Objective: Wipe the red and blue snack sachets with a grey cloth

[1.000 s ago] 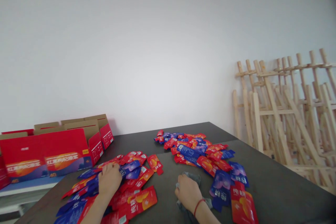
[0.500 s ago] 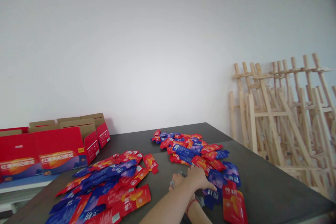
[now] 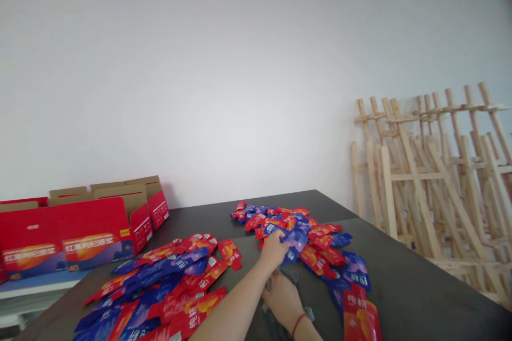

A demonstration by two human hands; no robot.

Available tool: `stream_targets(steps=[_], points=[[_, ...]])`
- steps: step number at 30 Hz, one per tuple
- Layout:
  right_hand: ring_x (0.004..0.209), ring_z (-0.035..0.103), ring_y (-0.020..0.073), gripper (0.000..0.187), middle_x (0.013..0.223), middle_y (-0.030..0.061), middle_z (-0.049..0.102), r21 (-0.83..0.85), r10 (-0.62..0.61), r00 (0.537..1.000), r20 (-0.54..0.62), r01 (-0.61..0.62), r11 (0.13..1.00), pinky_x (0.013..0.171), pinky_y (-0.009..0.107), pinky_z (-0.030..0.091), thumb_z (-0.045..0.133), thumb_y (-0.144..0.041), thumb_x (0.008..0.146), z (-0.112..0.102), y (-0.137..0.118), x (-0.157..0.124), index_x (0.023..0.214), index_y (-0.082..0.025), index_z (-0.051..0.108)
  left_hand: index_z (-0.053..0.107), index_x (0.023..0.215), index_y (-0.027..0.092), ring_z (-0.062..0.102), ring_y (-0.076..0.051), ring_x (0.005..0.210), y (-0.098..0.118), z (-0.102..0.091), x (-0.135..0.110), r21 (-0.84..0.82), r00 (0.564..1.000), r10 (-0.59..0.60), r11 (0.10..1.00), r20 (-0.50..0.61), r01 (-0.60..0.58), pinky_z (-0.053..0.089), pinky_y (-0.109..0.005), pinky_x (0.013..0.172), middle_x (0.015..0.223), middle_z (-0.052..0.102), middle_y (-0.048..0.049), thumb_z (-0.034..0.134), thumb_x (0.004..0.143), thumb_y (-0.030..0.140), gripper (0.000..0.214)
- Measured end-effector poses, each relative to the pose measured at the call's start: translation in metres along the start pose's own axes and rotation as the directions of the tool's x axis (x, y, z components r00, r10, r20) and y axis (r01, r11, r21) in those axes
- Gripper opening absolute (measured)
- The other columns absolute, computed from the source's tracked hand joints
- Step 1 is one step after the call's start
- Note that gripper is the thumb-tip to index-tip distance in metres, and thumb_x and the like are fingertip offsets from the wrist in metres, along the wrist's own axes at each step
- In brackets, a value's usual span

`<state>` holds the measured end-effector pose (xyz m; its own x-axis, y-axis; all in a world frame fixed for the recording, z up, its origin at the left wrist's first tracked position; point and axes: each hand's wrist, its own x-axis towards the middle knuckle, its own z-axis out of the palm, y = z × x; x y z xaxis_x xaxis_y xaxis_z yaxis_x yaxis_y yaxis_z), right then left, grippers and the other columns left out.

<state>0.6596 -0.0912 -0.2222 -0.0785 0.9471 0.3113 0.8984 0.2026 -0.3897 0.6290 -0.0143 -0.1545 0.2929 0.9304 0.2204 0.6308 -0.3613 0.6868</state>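
My left hand [image 3: 273,249] reaches across to the right-hand pile of red and blue sachets [image 3: 320,248] and pinches a blue sachet [image 3: 295,240] at its near edge. Just below it, my right hand [image 3: 283,293], with a red string on the wrist, rests curled on a grey cloth [image 3: 307,313] lying on the dark table [image 3: 404,287]. My left forearm crosses in front of it and hides some of its fingers. A second pile of red and blue sachets [image 3: 168,282] spreads over the table to the left.
Open red cardboard boxes [image 3: 80,234] stand at the table's left edge against the white wall. A stack of bare wooden easels [image 3: 436,170] leans at the right, beyond the table's far-right edge.
My left hand left the left pile, crossed over my right hand to the right pile and took hold of a blue sachet. My right hand stayed on the cloth.
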Motion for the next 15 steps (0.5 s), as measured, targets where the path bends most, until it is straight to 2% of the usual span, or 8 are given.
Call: stream_targets(steps=[3, 6, 8, 10, 11, 13, 15], points=[[0.08, 0.06, 0.0152, 0.015, 0.093, 0.0031, 0.064, 0.129, 0.019, 1.0, -0.02, -0.016, 0.992, 0.069, 0.023, 0.041, 0.047, -0.023, 0.077, -0.008, 0.001, -0.008, 0.086, -0.021, 0.058, 0.059, 0.089, 0.017, 0.061, -0.018, 0.082, -0.026, -0.044, -0.007, -0.127, 0.999, -0.02, 0.992, -0.048, 0.013, 0.045, -0.027, 0.07, 0.088, 0.066, -0.0031, 0.049, 0.076, 0.025, 0.019], [0.081, 0.059, 0.0143, 0.014, 0.086, 0.0, 0.064, 0.311, 0.031, 1.0, 0.008, -0.031, 0.95, 0.071, 0.022, 0.04, 0.048, -0.019, 0.072, -0.015, 0.013, -0.012, 0.084, -0.022, 0.055, 0.054, 0.1, 0.018, 0.062, -0.016, 0.065, -0.058, -0.066, -0.028, -0.354, 0.974, -0.217, 0.907, 0.072, 0.228, 0.043, -0.024, 0.053, 0.076, 0.065, -0.0006, 0.046, 0.073, 0.02, 0.029], [0.079, 0.059, 0.0153, 0.014, 0.081, -0.0001, 0.063, 0.393, 0.137, 0.99, -0.022, -0.118, 0.912, 0.072, 0.023, 0.041, 0.045, -0.019, 0.074, -0.019, 0.025, -0.01, 0.085, -0.022, 0.053, 0.051, 0.105, 0.019, 0.061, -0.015, 0.059, -0.077, -0.062, -0.044, -0.423, 0.938, -0.305, 0.837, 0.166, 0.347, 0.038, -0.021, 0.047, 0.07, 0.063, 0.0013, 0.046, 0.067, 0.014, 0.039], [0.085, 0.059, 0.0175, 0.016, 0.087, 0.003, 0.062, 0.431, 0.254, 0.958, -0.134, -0.174, 0.885, 0.077, 0.026, 0.042, 0.041, -0.02, 0.078, -0.023, 0.033, -0.006, 0.089, -0.021, 0.052, 0.049, 0.103, 0.019, 0.06, -0.013, 0.055, -0.09, -0.048, -0.059, -0.445, 0.922, -0.325, 0.808, 0.209, 0.386, 0.035, -0.019, 0.044, 0.068, 0.063, 0.0024, 0.046, 0.062, 0.01, 0.042], [0.091, 0.058, 0.0187, 0.018, 0.093, 0.0051, 0.062, 0.436, 0.273, 0.941, -0.201, -0.163, 0.885, 0.081, 0.027, 0.041, 0.039, -0.021, 0.08, -0.025, 0.034, -0.005, 0.092, -0.021, 0.053, 0.049, 0.1, 0.019, 0.058, -0.012, 0.052, -0.095, -0.039, -0.065, -0.451, 0.921, -0.318, 0.804, 0.222, 0.387, 0.034, -0.018, 0.043, 0.067, 0.062, 0.0029, 0.046, 0.061, 0.009, 0.04], [0.101, 0.054, 0.02, 0.023, 0.104, 0.0074, 0.059, 0.408, 0.2, 0.94, -0.276, -0.073, 0.91, 0.089, 0.029, 0.039, 0.039, -0.021, 0.081, -0.025, 0.028, -0.004, 0.098, -0.02, 0.055, 0.051, 0.093, 0.019, 0.054, -0.011, 0.046, -0.099, -0.022, -0.073, -0.465, 0.932, -0.273, 0.81, 0.238, 0.356, 0.033, -0.019, 0.042, 0.063, 0.06, 0.004, 0.045, 0.061, 0.01, 0.034], [0.107, 0.05, 0.0204, 0.027, 0.109, 0.0062, 0.057, 0.334, 0.044, 0.967, -0.251, 0.044, 0.942, 0.093, 0.03, 0.036, 0.043, -0.017, 0.078, -0.021, 0.016, -0.005, 0.1, -0.022, 0.058, 0.054, 0.087, 0.018, 0.054, -0.011, 0.048, -0.099, -0.012, -0.076, -0.492, 0.963, -0.163, 0.834, 0.215, 0.251, 0.037, -0.02, 0.047, 0.063, 0.061, 0.0035, 0.046, 0.061, 0.01, 0.028]])
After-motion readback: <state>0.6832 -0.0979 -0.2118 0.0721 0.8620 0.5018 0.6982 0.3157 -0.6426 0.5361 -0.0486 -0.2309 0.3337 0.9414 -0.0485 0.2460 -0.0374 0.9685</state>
